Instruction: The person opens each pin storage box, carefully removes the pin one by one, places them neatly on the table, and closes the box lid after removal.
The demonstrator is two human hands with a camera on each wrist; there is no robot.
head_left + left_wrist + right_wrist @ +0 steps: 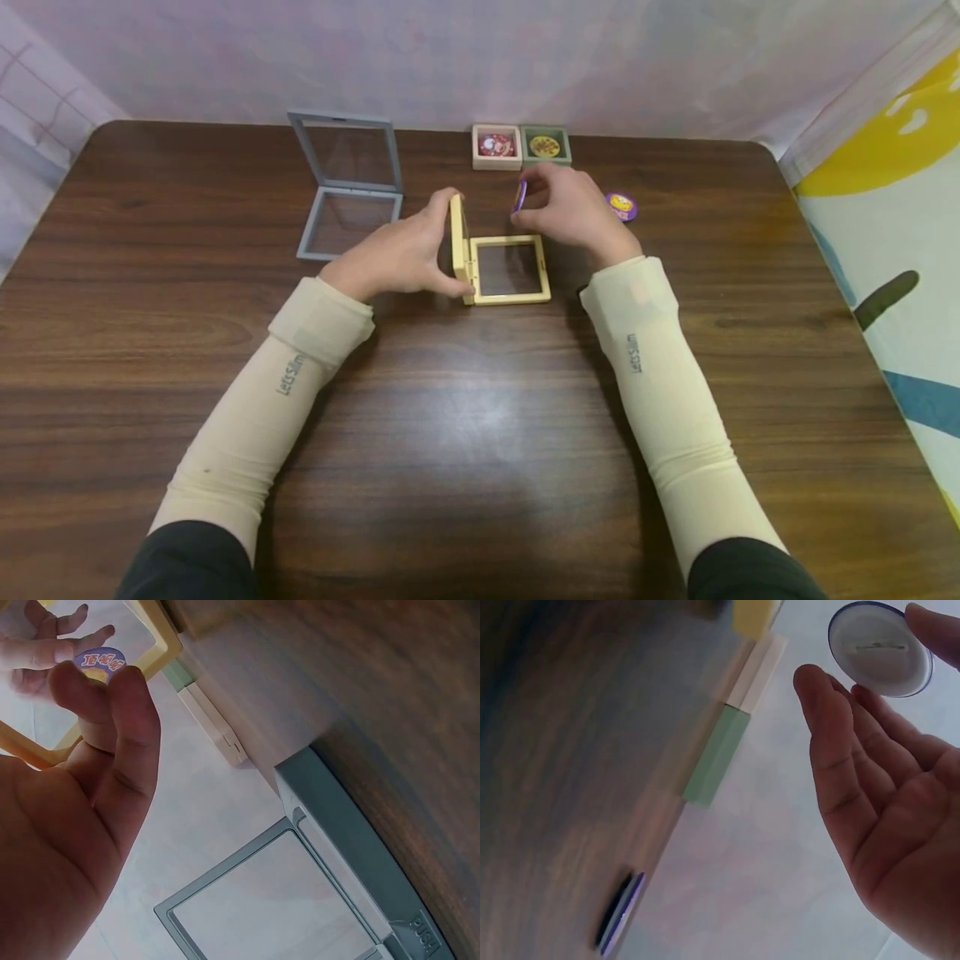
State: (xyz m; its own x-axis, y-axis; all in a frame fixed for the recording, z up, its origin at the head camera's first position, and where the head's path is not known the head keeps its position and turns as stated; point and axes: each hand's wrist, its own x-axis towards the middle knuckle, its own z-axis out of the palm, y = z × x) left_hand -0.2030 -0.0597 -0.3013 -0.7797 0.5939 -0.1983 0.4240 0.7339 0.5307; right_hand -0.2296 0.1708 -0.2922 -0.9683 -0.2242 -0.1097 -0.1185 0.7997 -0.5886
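Observation:
My left hand grips the upright half of a small yellow hinged display frame, thumb low and fingers at the top edge. The frame's other half lies flat on the table, with a clear window. Over the flat half's far edge, my right hand pinches a round purple button badge by its rim, edge-on in the head view. In the right wrist view the badge shows its pale back with a pin. Another purple badge lies on the table beyond my right wrist.
A grey hinged frame stands unfolded at the back left, its lid upright. Against the back wall sit a pink box frame and a green box frame, side by side, each with a round badge inside. The brown table runs to the walls.

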